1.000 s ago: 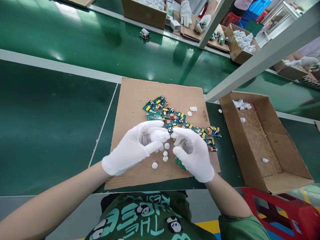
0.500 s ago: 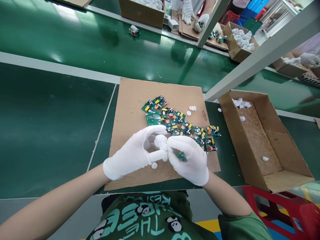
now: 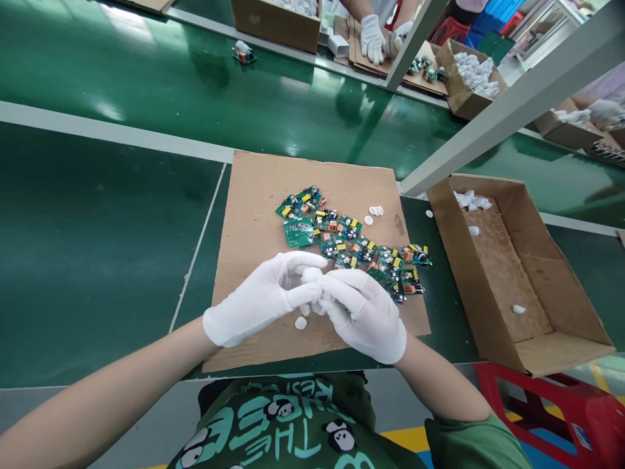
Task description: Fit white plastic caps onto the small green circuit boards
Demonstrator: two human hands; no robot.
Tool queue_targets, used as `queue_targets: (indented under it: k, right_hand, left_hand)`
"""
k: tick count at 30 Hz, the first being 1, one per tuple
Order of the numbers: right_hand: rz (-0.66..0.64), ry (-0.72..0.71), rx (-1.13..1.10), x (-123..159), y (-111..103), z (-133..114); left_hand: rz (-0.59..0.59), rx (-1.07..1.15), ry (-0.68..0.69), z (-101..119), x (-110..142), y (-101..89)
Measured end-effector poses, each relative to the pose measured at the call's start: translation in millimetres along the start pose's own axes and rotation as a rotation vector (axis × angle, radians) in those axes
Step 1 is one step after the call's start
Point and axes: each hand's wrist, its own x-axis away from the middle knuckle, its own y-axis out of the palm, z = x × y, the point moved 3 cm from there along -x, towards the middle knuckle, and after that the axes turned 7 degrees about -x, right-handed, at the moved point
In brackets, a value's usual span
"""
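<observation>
Both my hands wear white gloves and meet above the cardboard sheet [image 3: 254, 195]. My left hand [image 3: 263, 296] pinches a small white plastic cap [image 3: 312, 275] between thumb and fingers. My right hand [image 3: 366, 312] is curled against it, closed over a small green circuit board that is mostly hidden in the palm. Just beyond my fingers lies a heap of green circuit boards [image 3: 342, 238] with yellow and orange parts. A loose white cap [image 3: 301, 322] rests on the cardboard below my left hand, and a few more caps [image 3: 375, 212] lie past the heap.
An open cardboard box [image 3: 537, 286] with a few white caps stands at the right. A slanted metal post [image 3: 488, 124] crosses above it. Across the green belt [image 3: 146, 71], another person's gloved hands [image 3: 381, 36] work among boxes of white parts. A lone board [image 3: 243, 51] rides the belt.
My hands have closed together; the right hand's board, visible half a second ago, is now covered. The board on the far belt has drifted left.
</observation>
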Motion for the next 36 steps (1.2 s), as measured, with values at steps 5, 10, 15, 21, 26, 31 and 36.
queue_targets:
  k: [5, 10, 15, 21, 26, 31, 36]
  right_hand:
    - [0.046, 0.062, -0.113, -1.5, -0.9, -1.2]
    - [0.073, 0.164, -0.271, -7.2, -5.6, -0.4]
    - [0.107, 0.315, -0.457, -6.8, -5.3, 4.5]
    - [0.119, 0.612, -0.813, -4.3, -2.2, 13.7]
    - [0.116, 0.691, -0.986, -4.7, -2.9, 17.8]
    - [0.105, 0.695, -0.948, -4.7, -4.9, 17.7]
    - [0.139, 0.676, -0.862, -2.2, -7.4, 18.7]
  left_hand:
    - [-0.014, 0.051, 0.021, 2.1, 0.6, 0.1]
    - [-0.022, 0.074, 0.025, 4.8, 2.4, 1.6]
    - [-0.003, 0.062, 0.052, 7.3, 2.1, 1.7]
    - [-0.007, 0.022, 0.085, 9.2, 2.8, 0.5]
    - [-0.018, -0.001, 0.09, 7.6, 3.6, -0.3]
    - [-0.01, 0.01, 0.129, 8.3, 2.8, -0.8]
    - [-0.012, -0.022, 0.127, 9.6, 2.7, -0.4]
